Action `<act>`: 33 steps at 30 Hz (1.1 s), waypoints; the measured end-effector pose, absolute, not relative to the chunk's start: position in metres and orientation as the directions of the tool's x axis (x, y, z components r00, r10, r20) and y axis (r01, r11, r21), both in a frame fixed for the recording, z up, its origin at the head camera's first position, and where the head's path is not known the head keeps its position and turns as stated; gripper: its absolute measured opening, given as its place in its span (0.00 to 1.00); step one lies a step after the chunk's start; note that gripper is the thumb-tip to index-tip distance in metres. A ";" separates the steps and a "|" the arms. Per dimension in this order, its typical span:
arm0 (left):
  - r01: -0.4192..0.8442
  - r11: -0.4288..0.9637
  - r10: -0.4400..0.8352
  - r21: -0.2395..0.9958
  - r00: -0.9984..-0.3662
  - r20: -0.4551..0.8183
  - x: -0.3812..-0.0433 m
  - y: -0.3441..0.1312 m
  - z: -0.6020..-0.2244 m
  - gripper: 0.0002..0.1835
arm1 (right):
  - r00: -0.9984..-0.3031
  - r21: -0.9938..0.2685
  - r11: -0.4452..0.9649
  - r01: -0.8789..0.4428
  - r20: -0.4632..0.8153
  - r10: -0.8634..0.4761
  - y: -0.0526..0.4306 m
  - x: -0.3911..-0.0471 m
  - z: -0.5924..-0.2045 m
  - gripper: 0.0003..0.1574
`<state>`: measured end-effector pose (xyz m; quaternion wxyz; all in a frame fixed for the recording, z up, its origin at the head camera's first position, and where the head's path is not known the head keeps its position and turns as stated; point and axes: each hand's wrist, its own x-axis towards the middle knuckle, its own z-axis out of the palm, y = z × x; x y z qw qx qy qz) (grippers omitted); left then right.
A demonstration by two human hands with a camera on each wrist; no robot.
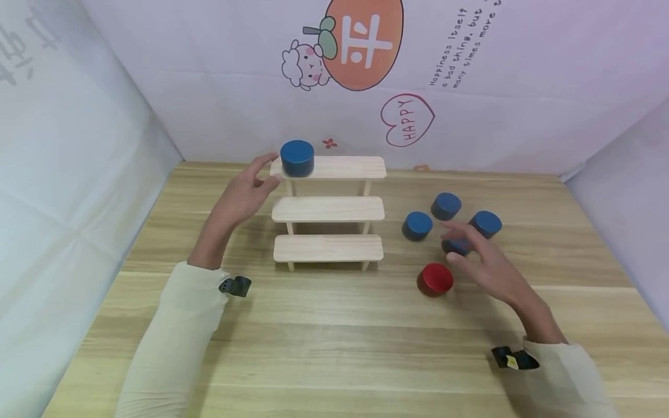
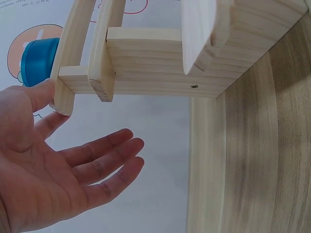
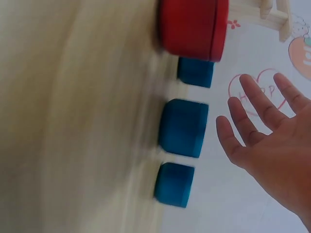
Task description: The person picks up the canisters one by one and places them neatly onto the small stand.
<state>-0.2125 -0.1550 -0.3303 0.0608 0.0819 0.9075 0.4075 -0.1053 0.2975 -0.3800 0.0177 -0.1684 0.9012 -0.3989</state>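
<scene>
A three-step wooden shelf stand stands at the table's back, a round blue tin upright on its top step's left end. My left hand is at that end, thumb and index fingertips right at the step's edge, close beside the tin. In the left wrist view its other fingers reach out loosely with nothing in them. Over the group at the right hovers my right hand, fingers spread and holding nothing. Partly beneath it sits a blue tin; a red tin is nearer me.
Further blue tins, one left, one behind and one right, surround the right hand's fingers. Behind the wooden table hangs a printed white cloth, with more white cloth at both sides.
</scene>
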 end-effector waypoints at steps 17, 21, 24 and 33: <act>0.104 0.642 0.204 0.759 -0.978 -0.038 -0.212 -0.154 -0.332 0.32 | -0.938 -0.684 0.670 -0.290 0.062 -0.342 0.310 -0.092 -0.397 0.35; 0.100 0.640 0.204 0.762 -0.978 -0.043 -0.213 -0.155 -0.332 0.33 | -0.938 -0.694 0.669 -0.267 0.029 -0.345 0.312 -0.089 -0.400 0.36; 0.094 0.641 0.202 0.762 -0.978 -0.049 -0.212 -0.155 -0.332 0.33 | -0.936 -0.701 0.666 -0.255 0.006 -0.352 0.313 -0.088 -0.403 0.37; 0.115 0.636 0.209 0.763 -0.978 -0.027 -0.213 -0.156 -0.332 0.32 | -0.909 -0.726 0.636 -0.260 -0.038 -0.414 0.312 -0.090 -0.408 0.37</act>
